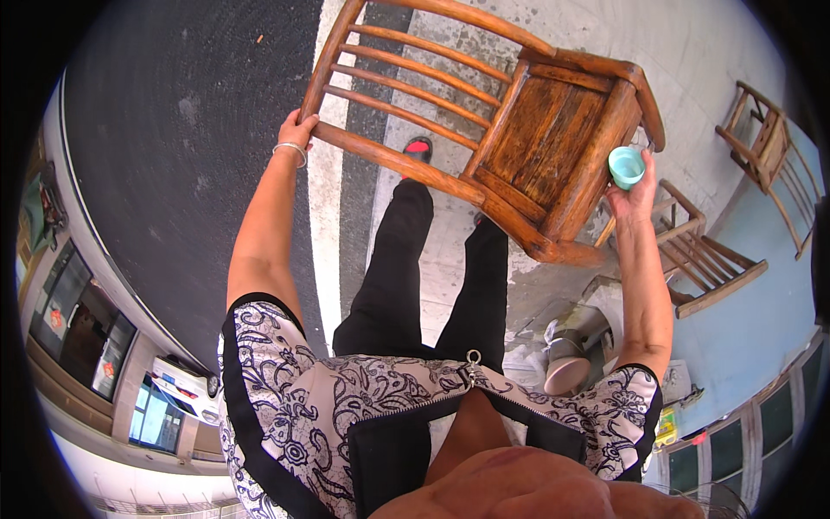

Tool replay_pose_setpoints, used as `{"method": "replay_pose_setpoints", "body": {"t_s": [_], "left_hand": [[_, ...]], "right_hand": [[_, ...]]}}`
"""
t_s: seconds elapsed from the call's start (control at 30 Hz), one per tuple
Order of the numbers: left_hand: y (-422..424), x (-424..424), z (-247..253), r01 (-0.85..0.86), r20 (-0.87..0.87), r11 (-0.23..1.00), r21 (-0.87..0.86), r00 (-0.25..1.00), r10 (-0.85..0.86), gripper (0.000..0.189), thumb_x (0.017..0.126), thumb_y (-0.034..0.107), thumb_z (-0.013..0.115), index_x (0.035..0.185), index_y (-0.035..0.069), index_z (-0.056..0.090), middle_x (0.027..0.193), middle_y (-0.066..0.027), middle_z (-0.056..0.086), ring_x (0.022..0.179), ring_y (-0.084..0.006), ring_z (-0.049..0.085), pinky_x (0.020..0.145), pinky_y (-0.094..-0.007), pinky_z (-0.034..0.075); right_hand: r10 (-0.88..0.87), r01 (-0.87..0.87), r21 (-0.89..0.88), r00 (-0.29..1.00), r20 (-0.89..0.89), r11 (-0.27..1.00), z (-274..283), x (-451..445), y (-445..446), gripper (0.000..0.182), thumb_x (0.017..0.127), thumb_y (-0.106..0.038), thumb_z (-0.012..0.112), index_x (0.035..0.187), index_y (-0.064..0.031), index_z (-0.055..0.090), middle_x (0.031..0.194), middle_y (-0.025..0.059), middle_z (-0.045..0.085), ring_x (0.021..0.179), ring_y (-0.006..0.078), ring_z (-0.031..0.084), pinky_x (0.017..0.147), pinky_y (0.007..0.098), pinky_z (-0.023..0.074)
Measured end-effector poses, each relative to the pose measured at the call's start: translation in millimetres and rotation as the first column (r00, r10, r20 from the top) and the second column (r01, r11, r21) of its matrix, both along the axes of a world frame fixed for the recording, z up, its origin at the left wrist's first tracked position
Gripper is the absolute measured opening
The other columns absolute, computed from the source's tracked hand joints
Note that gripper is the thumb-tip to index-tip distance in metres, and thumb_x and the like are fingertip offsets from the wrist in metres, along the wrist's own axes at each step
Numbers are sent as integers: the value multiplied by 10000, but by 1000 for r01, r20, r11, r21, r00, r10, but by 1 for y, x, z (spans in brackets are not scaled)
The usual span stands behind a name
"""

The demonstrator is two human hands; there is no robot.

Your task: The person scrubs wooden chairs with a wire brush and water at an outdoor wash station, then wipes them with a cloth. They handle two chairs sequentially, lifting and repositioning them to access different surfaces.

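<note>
A brown wooden chair (545, 139) with a slatted back is held up tilted before me, its worn seat facing me. My left hand (297, 133) grips the top corner of its backrest, a bracelet at the wrist. Beside the front edge of the seat, my right hand (637, 198) holds a small turquoise cup (626, 168). Whether fingers of that hand also touch the chair cannot be told. The far end of the backrest is cut off by the upper picture edge.
Two more wooden chairs, one farther (768, 146) and one nearer (697, 253), stand on the right by a blue wall (733, 324). A round container (567, 373) sits low on my right. A white line (325, 214) borders the dark asphalt road (168, 162); a white car (185, 386) is parked across it.
</note>
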State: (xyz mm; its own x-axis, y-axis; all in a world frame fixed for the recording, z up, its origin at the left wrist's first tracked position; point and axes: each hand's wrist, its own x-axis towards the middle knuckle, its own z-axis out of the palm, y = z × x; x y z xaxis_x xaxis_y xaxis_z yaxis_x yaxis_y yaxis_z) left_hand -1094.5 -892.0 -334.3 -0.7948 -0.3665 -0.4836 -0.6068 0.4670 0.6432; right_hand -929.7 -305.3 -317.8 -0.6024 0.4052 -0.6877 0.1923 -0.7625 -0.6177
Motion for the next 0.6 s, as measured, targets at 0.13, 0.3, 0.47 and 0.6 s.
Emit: {"method": "replay_pose_setpoints", "body": {"t_s": [0.13, 0.3, 0.47, 0.6], "left_hand": [[175, 42, 19, -42, 83, 998, -44, 995, 45, 512, 852, 354, 676, 1318, 239, 498, 1078, 5, 599, 910, -162, 563, 705, -375, 497], [237, 89, 64, -40, 175, 999, -30, 984, 45, 487, 868, 367, 641, 1310, 254, 473, 1148, 8, 579, 1002, -197, 558, 749, -443, 501], [331, 149, 122, -102, 214, 995, 1, 972, 99, 510, 865, 376, 634, 1321, 265, 435, 1268, -27, 522, 1142, -249, 493, 821, -511, 455], [535, 176, 165, -151, 190, 986, -67, 968, 161, 517, 863, 377, 636, 1322, 254, 434, 1262, -32, 520, 1157, -252, 481, 829, -511, 448]], "right_hand": [[103, -105, -71, 994, -28, 992, 27, 25, 186, 362, 862, -436, 660, 1026, -120, 589, 970, 26, 653, 947, 211, 622, 863, 426, 488], [98, -98, -13, 995, -13, 995, 121, 66, 248, 292, 877, -430, 657, 960, -156, 596, 886, -5, 658, 855, 174, 641, 734, 391, 505], [173, -181, -39, 974, -143, 983, 200, 114, 349, 284, 886, -367, 672, 1053, -160, 572, 946, -11, 630, 903, 154, 628, 781, 331, 515], [222, -242, -105, 960, -172, 964, 210, 115, 571, 278, 900, -380, 646, 1051, -157, 581, 951, -3, 642, 914, 149, 631, 776, 332, 513]]}}
